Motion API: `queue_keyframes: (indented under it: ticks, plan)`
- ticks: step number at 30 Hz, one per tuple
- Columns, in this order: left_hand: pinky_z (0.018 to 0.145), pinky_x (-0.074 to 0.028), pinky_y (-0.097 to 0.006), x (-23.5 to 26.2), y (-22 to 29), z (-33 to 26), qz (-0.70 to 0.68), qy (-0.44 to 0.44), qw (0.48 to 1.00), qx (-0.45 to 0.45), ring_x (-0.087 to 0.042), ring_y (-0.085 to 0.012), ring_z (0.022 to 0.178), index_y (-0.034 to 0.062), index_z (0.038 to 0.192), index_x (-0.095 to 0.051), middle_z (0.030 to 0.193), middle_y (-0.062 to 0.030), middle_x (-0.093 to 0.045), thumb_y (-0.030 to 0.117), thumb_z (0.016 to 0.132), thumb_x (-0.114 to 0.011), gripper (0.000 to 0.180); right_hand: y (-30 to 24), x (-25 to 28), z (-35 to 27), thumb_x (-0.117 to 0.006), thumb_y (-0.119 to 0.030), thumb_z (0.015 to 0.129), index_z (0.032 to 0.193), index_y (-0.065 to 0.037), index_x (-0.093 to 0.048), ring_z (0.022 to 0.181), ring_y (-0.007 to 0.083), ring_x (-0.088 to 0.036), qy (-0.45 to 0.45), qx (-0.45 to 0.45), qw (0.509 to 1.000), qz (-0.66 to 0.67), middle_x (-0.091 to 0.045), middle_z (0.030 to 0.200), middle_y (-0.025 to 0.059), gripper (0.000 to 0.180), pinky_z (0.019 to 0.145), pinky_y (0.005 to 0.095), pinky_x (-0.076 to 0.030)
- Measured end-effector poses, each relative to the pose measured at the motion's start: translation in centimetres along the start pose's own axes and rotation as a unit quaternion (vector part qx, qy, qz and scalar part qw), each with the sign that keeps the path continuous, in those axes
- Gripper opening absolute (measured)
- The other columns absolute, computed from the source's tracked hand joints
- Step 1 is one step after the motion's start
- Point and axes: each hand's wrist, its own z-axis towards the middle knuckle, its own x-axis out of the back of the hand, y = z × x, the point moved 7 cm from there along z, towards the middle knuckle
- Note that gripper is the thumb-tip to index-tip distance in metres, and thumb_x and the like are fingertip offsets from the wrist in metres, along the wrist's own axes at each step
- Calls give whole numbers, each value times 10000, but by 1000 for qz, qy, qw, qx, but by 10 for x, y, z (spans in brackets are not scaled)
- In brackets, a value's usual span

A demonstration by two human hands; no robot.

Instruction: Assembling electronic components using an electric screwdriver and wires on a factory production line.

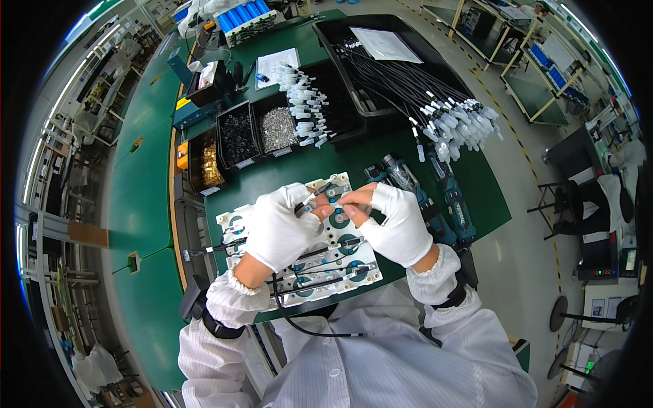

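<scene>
Both hands wear white gloves with bare fingertips and meet above a white fixture plate (235, 221) with round teal sockets and black cables laid in it. My left hand (279, 228) pinches the black end of a cable (320, 332) that loops down past my wrist toward my lap. My right hand (394, 221) pinches a small white connector piece (338, 202) at the same cable end. The fingertips of the two hands touch.
Black bins of dark parts (238, 136), silver parts (277, 128) and brass parts (209, 163) stand behind the plate. White-tipped connectors (306, 109) and a bundle of black cables (422, 88) fill black trays. Electric screwdrivers (449, 197) lie at right on the green bench (143, 197).
</scene>
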Motion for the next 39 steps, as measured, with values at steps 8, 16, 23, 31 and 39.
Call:
queue_keyframes:
  ticks: [8, 16, 23, 31, 39]
  plan:
    - [639, -493, -264, 7, 15, -7, 93, 70, 991, -69, -616, -127, 693, 33, 999, -723, 765, -48, -653, 70, 922, -698, 89, 37, -9, 4, -722, -16, 900, 1033, 39, -718, 796, 107, -669, -33, -147, 977, 152, -729, 960, 74, 144, 718, 254, -545]
    - [630, -536, -404, -9, 26, -27, 347, -2, 929, -131, -706, -298, 758, 88, 1024, -688, 854, -140, -697, 147, 913, -641, 134, 35, -7, -1, -749, -68, 896, 1018, 19, -744, 797, 122, -705, -2, -176, 956, 233, -753, 899, 79, 150, 718, 248, -547]
    - [636, -541, -396, -12, 20, -23, 300, 21, 943, -145, -705, -315, 742, 90, 989, -679, 817, -141, -704, 67, 885, -627, 118, 2, 8, 8, -780, -48, 822, 973, -10, -769, 744, 203, -720, -25, -22, 999, -12, -743, 870, 133, 156, 687, 288, -552]
    - [652, -531, -408, -15, 21, -23, 294, 39, 940, -167, -696, -317, 753, 82, 1003, -627, 801, -135, -693, 46, 882, -621, 127, -4, 10, 16, -737, -11, 820, 985, -7, -768, 785, 281, -731, -71, 33, 997, -18, -741, 907, 157, 168, 690, 328, -577]
    - [680, -537, -450, -33, 27, -13, 383, -131, 900, -160, -691, -333, 767, 82, 1071, -605, 803, -145, -683, 65, 862, -627, 210, 4, 8, 17, -604, 123, 766, 940, -22, -760, 801, 275, -696, -175, 79, 976, -99, -694, 866, 122, 275, 725, 326, -560]
